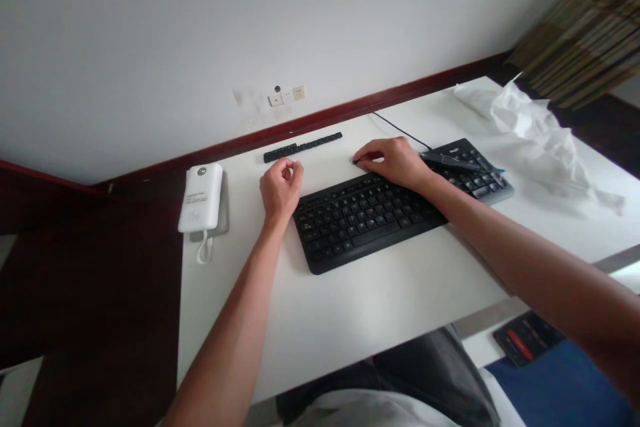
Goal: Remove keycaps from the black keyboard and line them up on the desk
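A black keyboard (370, 210) lies at a slant on the white table. Over its upper edge reaches my right hand (393, 159), thumb and fingertips pinched on a small black keycap (355, 162). My left hand (281, 188) is at the keyboard's upper left corner, its fingers curled closed; whatever is inside them is hidden. Just beyond the left hand, several loose black keycaps (320, 142) are lined up in a strip, doubled at its left end. A long dark tool (450, 161) rests across the right part of the keyboard; its kind is unclear.
A white power bank (201, 197) with a short cable sits at the table's left edge. Crumpled white plastic (535, 127) covers the right side. The keyboard's cord (400, 128) runs to the back edge. Below the front right edge is a dark case (527, 339).
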Tool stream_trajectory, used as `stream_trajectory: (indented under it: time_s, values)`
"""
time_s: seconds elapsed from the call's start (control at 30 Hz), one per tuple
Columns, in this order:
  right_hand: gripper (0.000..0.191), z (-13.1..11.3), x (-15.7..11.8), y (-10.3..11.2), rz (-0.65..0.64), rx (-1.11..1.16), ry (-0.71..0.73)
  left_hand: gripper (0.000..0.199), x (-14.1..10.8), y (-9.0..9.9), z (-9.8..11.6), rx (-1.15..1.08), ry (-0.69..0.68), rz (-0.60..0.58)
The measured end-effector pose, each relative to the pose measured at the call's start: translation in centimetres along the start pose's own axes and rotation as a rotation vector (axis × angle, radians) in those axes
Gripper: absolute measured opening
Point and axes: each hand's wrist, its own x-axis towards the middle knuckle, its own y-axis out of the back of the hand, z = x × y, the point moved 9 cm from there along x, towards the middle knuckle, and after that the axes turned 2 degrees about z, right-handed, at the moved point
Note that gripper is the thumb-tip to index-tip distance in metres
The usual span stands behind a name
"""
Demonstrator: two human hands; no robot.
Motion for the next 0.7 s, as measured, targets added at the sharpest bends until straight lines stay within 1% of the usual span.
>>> stream_trajectory:
  time_s: [0.27, 0.43, 0.6, 0.7]
  values:
    - [0.023, -0.26, 0.1, 0.01, -0.025, -0.032, 0.053, 0.03, -0.13, -0.23, 0.37, 0.004, -0.034, -0.015]
    - [0.023, -0.18, 0.18, -0.01, -0.004, -0.035, 0.097, 0.032, -0.12, -0.17, 0.26, 0.009, -0.016, -0.021]
    - [0.019, -0.16, 0.14, -0.26, -0.016, -0.022, 0.093, 0.032, -0.22, -0.1, 0.31, -0.012, -0.017, -0.035]
    - [0.021, -0.2, 0.37, -0.17, -0.042, -0.023, 0.079, 0.033, -0.27, -0.12, 0.38, -0.008, -0.01, -0.051]
